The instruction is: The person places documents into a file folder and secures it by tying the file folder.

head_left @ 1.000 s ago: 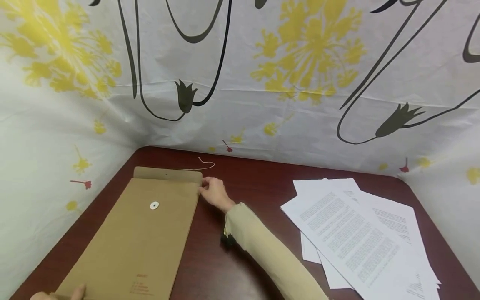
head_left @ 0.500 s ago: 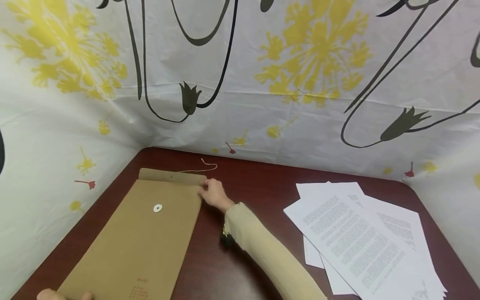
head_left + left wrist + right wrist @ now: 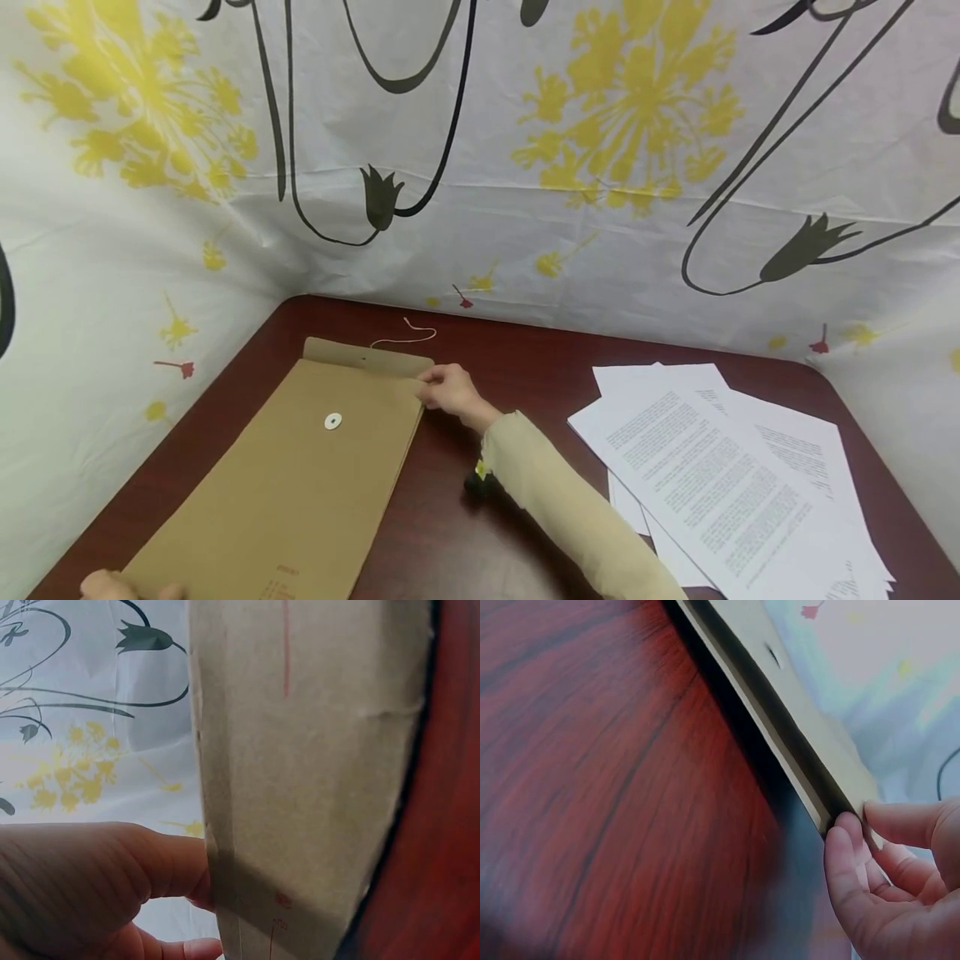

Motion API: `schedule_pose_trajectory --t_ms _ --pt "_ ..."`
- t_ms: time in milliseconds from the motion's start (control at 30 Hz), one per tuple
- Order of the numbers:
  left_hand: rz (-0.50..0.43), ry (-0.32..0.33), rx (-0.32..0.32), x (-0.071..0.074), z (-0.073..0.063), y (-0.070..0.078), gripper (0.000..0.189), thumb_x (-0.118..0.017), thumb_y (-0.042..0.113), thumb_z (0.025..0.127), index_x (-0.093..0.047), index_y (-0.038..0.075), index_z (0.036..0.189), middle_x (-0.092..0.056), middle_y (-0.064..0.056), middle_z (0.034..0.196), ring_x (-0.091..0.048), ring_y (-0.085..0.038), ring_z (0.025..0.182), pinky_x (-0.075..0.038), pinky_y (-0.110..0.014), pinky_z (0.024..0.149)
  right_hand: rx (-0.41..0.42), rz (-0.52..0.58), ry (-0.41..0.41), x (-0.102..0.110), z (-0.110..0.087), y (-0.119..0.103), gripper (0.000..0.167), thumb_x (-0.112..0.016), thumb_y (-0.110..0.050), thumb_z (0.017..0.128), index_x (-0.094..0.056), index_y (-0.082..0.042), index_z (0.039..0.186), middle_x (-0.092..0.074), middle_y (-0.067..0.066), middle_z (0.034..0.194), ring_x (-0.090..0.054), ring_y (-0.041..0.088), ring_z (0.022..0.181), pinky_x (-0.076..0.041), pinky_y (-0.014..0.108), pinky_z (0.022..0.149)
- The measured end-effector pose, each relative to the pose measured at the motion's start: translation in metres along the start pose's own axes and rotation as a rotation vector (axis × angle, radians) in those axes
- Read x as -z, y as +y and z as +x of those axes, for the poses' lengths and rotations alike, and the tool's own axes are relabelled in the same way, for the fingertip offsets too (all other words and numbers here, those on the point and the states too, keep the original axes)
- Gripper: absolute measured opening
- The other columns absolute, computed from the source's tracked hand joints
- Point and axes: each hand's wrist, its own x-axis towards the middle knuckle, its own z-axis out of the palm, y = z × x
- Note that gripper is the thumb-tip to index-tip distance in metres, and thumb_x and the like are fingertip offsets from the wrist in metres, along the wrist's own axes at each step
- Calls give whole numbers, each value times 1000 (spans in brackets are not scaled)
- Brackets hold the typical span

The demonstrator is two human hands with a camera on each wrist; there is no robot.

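At the far left, your left hand (image 3: 108, 586) is at the near left corner of the brown envelope (image 3: 300, 467), curled around its edge in a hold; the lower frame edge cuts off most of that hand, but your left wrist view shows 2 digits meeting the cardboard's side. The envelope itself lies lengthwise over the left part of the dark red table (image 3: 510, 350). Small red print (image 3: 283, 582) sits near its near end, and a white disc (image 3: 333, 422) is fixed on its upper face toward the far end. Its flap (image 3: 367, 358) extends at the far end, folded back from the mouth, and a thin pale string (image 3: 408, 339) trails onto the table just beyond the envelope. Your right hand (image 3: 450, 388) pinches the envelope's far right corner, thumb against fingers; in your right wrist view a dark gap runs between 2 layers there, with your fingertips at its end. Your beige sleeve (image 3: 570, 508) crosses the table to the right of the envelope, a small black object (image 3: 478, 485) beneath its cuff. Farthest right, well apart from the envelope, printed sheets (image 3: 720, 467) lie in an overlapping, fanned pile. Behind the envelope hangs a white patterned cloth (image 3: 487, 142).
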Motion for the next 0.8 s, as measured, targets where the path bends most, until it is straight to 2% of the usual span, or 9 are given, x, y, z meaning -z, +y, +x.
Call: schedule_pose_trajectory --t_ms 33,133,233,367,467,600,800 --pt "20 -21 1 0 2 1 47 -69 -3 61 -29 -10 84 -37 -29 71 -43 -45 62 -33 -40 46 3 20 0 3 -2 1 17 -63 0 83 -66 8 98 -65 11 79 -61 13 65 -55 31 65" --pt "90 -148 -10 1 10 5 43 -67 4 66 -31 -10 84 -39 -30 72 -46 -46 68 -39 -49 55 3 48 7 14 -11 3 16 -62 -1 85 -65 9 97 -65 9 79 -61 13 65 -55 32 66" --pt "154 -253 -25 2 18 12 42 -65 10 67 -32 -9 85 -40 -29 73 -48 -44 70 -41 -47 57 6 78 28 25 -21 8 17 -61 -1 86 -64 11 98 -66 10 79 -62 14 64 -55 34 67" --pt "169 -306 -74 0 22 27 41 -65 10 67 -33 -8 86 -41 -28 74 -48 -43 68 -40 -47 57 1 127 52 40 -36 15 19 -61 0 87 -62 13 99 -65 11 78 -62 14 64 -55 35 68" --pt "198 -364 -130 0 26 39 42 -65 12 70 -34 -8 90 -44 -28 76 -50 -42 68 -40 -49 60 0 163 65 51 -50 19 20 -61 1 87 -61 15 100 -64 10 76 -62 12 64 -55 34 67" --pt "250 -478 -203 -1 36 53 44 -62 17 75 -33 -8 96 -46 -26 80 -52 -39 68 -42 -50 59 -3 199 78 65 -70 21 21 -60 2 86 -59 17 100 -64 8 73 -62 12 64 -55 31 66" --pt "240 -592 -392 -9 56 74 44 -64 18 78 -37 -10 100 -49 -28 86 -53 -37 71 -42 -49 59 -21 210 81 84 -99 24 21 -59 3 86 -58 18 100 -64 8 74 -64 12 67 -55 28 66"
